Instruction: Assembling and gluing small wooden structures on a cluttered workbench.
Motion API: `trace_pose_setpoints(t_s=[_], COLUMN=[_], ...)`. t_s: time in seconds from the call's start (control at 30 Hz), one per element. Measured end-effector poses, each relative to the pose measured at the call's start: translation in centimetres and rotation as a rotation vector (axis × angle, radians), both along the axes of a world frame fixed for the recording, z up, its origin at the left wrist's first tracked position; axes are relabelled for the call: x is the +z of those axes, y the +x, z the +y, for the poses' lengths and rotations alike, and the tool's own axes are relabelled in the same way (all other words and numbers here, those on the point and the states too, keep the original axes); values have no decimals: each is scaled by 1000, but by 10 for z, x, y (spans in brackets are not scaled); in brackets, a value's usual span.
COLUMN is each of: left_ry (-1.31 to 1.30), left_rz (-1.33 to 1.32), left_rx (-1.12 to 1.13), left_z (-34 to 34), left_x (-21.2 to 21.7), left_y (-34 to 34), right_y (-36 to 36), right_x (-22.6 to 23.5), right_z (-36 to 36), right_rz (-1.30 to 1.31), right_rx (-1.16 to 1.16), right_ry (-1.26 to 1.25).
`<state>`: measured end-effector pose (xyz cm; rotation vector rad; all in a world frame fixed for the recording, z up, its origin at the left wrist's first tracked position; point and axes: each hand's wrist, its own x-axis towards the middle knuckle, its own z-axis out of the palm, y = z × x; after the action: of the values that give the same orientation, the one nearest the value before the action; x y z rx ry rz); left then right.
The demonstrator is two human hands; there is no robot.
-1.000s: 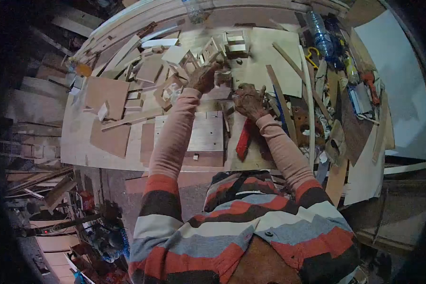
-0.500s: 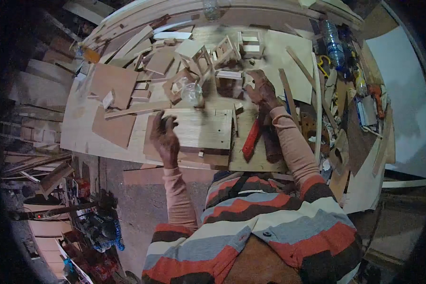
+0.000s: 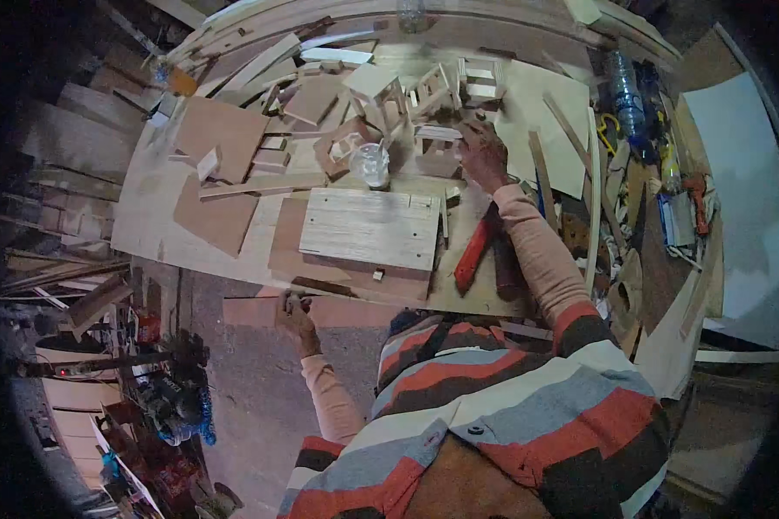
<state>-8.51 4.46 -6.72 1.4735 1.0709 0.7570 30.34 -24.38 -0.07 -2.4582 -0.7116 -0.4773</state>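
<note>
My right hand [image 3: 483, 154] reaches over the table, its fingers bent against the right side of a small wooden box [image 3: 439, 154] with a pale top edge. The fingertips are partly hidden. Below the table's front edge hangs my left hand [image 3: 296, 322], fingers curled in, with nothing visible in them. A pale rectangular board [image 3: 368, 227] with small dark holes lies on a brown sheet [image 3: 287, 242] in front of me. Left of the small box stands a clear plastic cup [image 3: 370, 164] with whitish contents. A red-handled tool [image 3: 474, 255] rests beside my right forearm.
Small wooden frames [image 3: 480, 80] and a box-like stool shape [image 3: 374, 84] stand farther back. Brown panels [image 3: 221, 134] and wood strips lie left. At right are a plastic bottle [image 3: 625, 95], yellow scissors [image 3: 608, 131] and an orange-handled tool [image 3: 697, 199].
My left hand has dropped from above the pale board to below the table's front edge. My right hand has moved slightly left, up against the small wooden box. The view has shifted a little.
</note>
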Motion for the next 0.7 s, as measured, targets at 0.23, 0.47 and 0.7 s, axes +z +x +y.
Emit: trace_pose_setpoints(t_s=[0.23,0.47,0.7], left_ry=[67,114,115], left_rz=[-75,-94,-145], left_rx=[34,127,107], left_z=[8,18,25], left_x=[-10,-23,-6], left_y=[-11,-19,-11], right_y=[3,9,-6], right_x=[-3,-3,3], right_z=[5,-9,-69], right_rz=[-116,-44,174], right_rx=[-42,-106,-168], right_ry=[-25,139,312])
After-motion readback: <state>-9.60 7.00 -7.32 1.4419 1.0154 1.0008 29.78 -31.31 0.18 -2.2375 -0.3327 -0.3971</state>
